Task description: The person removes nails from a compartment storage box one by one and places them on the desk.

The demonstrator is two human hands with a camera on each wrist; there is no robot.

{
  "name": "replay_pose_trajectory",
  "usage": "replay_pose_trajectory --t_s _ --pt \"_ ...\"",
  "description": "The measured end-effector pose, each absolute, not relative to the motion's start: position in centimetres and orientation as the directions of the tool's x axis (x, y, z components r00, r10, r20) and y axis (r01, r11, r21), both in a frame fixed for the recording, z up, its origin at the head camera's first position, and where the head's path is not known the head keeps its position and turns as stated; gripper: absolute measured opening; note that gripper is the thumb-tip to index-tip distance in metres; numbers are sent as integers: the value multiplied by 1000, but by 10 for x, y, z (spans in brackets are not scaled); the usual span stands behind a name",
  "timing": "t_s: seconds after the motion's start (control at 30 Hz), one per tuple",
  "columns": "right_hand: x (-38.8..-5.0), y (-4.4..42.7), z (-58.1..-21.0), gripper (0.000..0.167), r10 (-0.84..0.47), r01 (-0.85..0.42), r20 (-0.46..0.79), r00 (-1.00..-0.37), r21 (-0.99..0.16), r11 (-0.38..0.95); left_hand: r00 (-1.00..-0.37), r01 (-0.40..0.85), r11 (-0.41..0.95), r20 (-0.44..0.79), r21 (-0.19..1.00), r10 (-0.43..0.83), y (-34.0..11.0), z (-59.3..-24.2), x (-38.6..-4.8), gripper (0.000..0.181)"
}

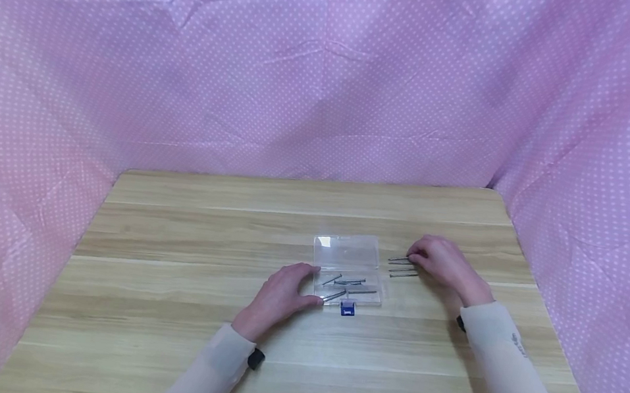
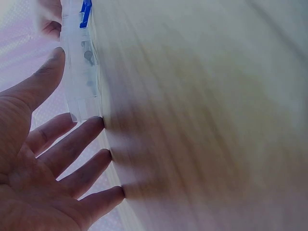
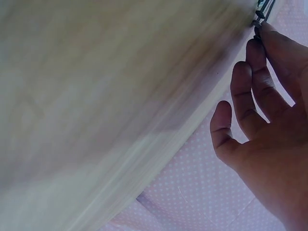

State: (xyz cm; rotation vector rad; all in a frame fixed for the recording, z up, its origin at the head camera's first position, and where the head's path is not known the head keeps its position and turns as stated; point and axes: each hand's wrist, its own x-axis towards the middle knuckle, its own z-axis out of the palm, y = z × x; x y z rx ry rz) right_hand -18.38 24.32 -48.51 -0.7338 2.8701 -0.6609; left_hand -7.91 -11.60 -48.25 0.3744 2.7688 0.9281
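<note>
A clear plastic box (image 1: 346, 252) lies with its lid folded back; several metal screws (image 1: 348, 282) are in its lower half. My left hand (image 1: 280, 295) rests at the box's left side, thumb and forefinger touching it; in the left wrist view the fingers of my left hand (image 2: 62, 149) are spread and nearly straight beside the clear box (image 2: 79, 77). Right of the box, several long screws (image 1: 403, 271) lie side by side. My right hand (image 1: 444, 261) pinches one at its right end; the right wrist view shows thumb and forefinger of my right hand (image 3: 269, 106) at the screw heads (image 3: 260, 14).
A blue tag (image 1: 347, 308) is at the box's front edge. The wooden table (image 1: 160, 282) extends around the box and both arms. Pink dotted cloth (image 1: 307, 76) hangs behind the table and along both sides.
</note>
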Motion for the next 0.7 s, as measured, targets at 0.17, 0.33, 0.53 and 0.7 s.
replay_pose_trajectory --t_s 0.17,0.33,0.53,0.7 --pt "-184 243 -483 7 -489 -443 -1 -872 -422 791 -949 172 771 -108 613 298 -116 -483 -79 67" --pt "-184 243 -483 7 -501 -460 10 -865 -414 785 -949 170 772 -109 613 295 -116 -484 -79 67" --pt "-183 245 -482 8 -498 -455 12 -867 -426 782 -949 174 773 -104 610 296 -115 -484 -79 67" --pt "-181 246 -480 10 -470 -430 15 -882 -432 793 -950 176 775 -101 606 295 -114 -486 -79 66"
